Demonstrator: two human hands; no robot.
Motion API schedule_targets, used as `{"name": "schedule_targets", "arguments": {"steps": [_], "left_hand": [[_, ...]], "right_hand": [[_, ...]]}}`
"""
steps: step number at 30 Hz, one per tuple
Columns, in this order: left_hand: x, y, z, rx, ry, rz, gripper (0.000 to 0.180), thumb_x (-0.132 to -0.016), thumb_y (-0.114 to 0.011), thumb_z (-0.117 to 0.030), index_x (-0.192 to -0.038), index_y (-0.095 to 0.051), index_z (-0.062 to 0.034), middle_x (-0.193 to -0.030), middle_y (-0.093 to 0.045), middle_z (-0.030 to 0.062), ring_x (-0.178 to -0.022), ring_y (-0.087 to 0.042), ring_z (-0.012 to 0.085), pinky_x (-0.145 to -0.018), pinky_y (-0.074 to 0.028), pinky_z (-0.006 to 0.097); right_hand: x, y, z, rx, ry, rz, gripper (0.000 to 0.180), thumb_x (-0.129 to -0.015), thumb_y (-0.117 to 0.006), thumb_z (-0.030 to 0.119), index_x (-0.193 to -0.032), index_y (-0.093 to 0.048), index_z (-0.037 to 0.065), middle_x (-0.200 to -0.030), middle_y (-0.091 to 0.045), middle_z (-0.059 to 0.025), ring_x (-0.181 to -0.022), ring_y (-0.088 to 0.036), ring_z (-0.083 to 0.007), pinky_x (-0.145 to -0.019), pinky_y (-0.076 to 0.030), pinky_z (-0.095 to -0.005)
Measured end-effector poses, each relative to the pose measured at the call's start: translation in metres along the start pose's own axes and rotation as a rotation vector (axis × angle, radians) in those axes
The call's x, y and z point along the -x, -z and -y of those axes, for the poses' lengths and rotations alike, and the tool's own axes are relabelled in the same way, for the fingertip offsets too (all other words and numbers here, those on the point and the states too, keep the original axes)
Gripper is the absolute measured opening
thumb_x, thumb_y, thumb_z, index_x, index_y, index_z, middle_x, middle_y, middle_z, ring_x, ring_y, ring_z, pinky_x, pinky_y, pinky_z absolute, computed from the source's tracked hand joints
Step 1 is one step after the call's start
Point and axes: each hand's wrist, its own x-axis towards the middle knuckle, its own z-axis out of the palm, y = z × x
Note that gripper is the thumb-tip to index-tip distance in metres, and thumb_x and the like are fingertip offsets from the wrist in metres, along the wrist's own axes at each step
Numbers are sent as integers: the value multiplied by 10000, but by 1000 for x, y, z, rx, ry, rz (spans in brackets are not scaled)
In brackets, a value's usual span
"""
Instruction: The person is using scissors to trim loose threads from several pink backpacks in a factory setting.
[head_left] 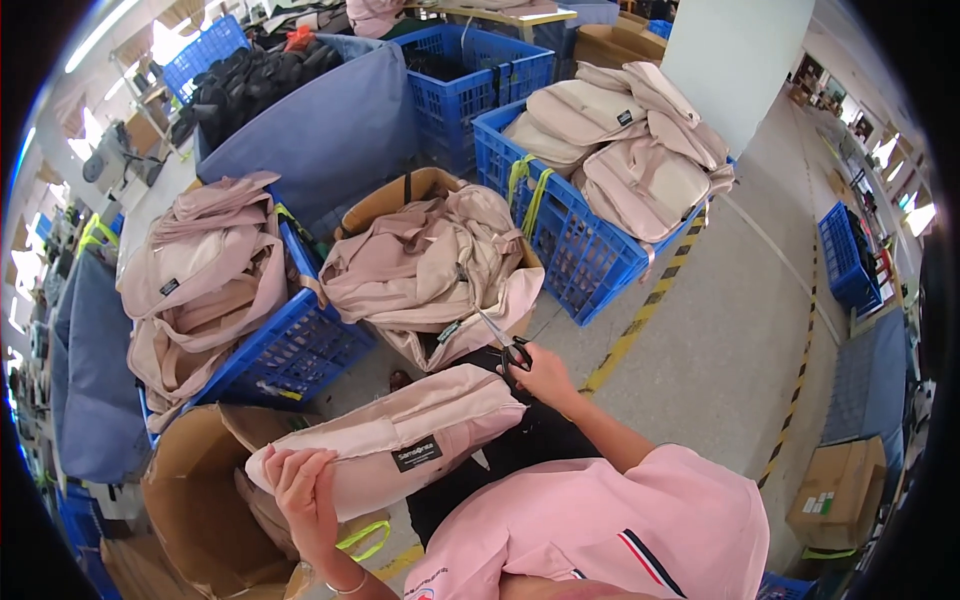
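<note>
My left hand (pixel 302 492) is closed on one end of a pale pink fabric bag (pixel 355 435) with a black label on its side. The bag lies across my lap, its long raw-edged seam facing up. In my right hand (pixel 546 376) I grip a pair of scissors (pixel 506 342) with black handles. Their metal blades point up and to the left, just beyond the bag's right end. In front of me, a cardboard box (pixel 432 181) overflows with crumpled pink bags (pixel 430 255); the scissor tips are near its lower right part.
A blue crate (pixel 275 350) heaped with pink bags stands at left; another blue crate (pixel 585 240) of bags is beyond, at right. By my left arm is an open cardboard box (pixel 195 500). A pillar (pixel 735 65) rises behind; yellow-black tape (pixel 650 300) marks the floor.
</note>
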Motion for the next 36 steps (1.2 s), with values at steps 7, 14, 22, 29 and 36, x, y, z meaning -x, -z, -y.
{"name": "schedule_targets", "arguments": {"steps": [7, 14, 22, 29, 36], "left_hand": [[0, -4, 4, -4, 12, -16, 86, -840, -648, -23, -911, -692, -43, -880, -653, 55, -996, -566, 250, -1133, -295, 496], [-4, -8, 8, 8, 2, -16, 89, -839, -639, 1, -901, -687, -41, -886, -652, 57, -977, -566, 245, -1134, -293, 479], [-1, -10, 14, 20, 35, -20, 93, -849, -647, -21, -923, -692, -56, -895, -653, 45, -964, -560, 249, -1134, -270, 501], [0, -12, 17, 18, 48, -20, 82, -850, -629, 3, -902, -683, -30, -894, -654, 55, -982, -565, 237, -1133, -284, 457], [3, -11, 19, 23, 43, -17, 92, -854, -637, -17, -924, -681, -58, -902, -652, 41, -978, -559, 251, -1134, -272, 497]], "right_hand": [[1, 0, 4, -32, -52, 12, 305, -841, -748, 264, -878, -554, 33, -682, -647, -77, -588, -682, -147, -524, -524, -290], [0, 6, 2, -57, -24, -12, 296, -820, -733, 242, -874, -548, 16, -703, -635, -136, -585, -691, -235, -555, -527, -364], [-2, -1, -2, -5, 7, -3, 255, -843, -727, 212, -866, -563, 18, -704, -656, -107, -595, -697, -181, -524, -522, -317], [-3, 1, -1, -18, 2, 2, 292, -814, -747, 232, -854, -550, 19, -684, -617, -123, -580, -684, -235, -560, -524, -363], [0, -5, -13, 71, 62, -16, 244, -844, -716, 207, -869, -555, 25, -706, -659, -108, -598, -696, -184, -540, -520, -333]]}}
